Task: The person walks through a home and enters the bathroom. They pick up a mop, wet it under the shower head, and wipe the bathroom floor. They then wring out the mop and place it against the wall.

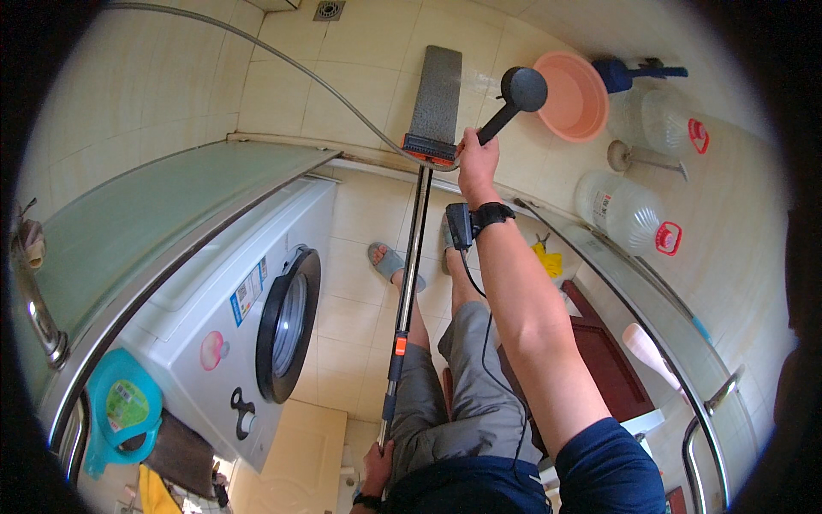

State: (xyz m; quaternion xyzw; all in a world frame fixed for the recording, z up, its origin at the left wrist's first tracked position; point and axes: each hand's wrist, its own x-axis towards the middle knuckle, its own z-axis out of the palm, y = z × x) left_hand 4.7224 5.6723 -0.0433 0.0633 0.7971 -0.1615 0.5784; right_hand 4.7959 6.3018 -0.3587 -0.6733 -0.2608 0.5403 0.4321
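- Inside the curled fingers of the right hand [479,163]: the handle of a black shower head [523,89]. Fingers closed round the handle, thumb side uppermost; the round head projects beyond them, up and to the right.
- Left of the right fingers: a grey hose [318,79], which curves in from the upper left and ends by the fist.
- Just left of the right fingers: the black-and-orange clamp [430,149] of a flat mop; its grey mop head [437,92] extends beyond them, against pale floor tiles [364,43].
- Between the two hands: the mop pole [413,257], slanting down from the clamp to the left hand [375,471].
- At the left fingers: closed around the lower part of the pole. Hand is small and near the lower edge, so the placing of individual fingertips cannot be told.
- Beyond and right of the right fingers: a pink basin [572,101], its left side partly overlapped in view by the shower head.
- Farther right of the right fingers: a clear jug [618,208] with a red handle, lying on its side.
- Up and left of the left fingers, well apart: a white washing machine [193,330].
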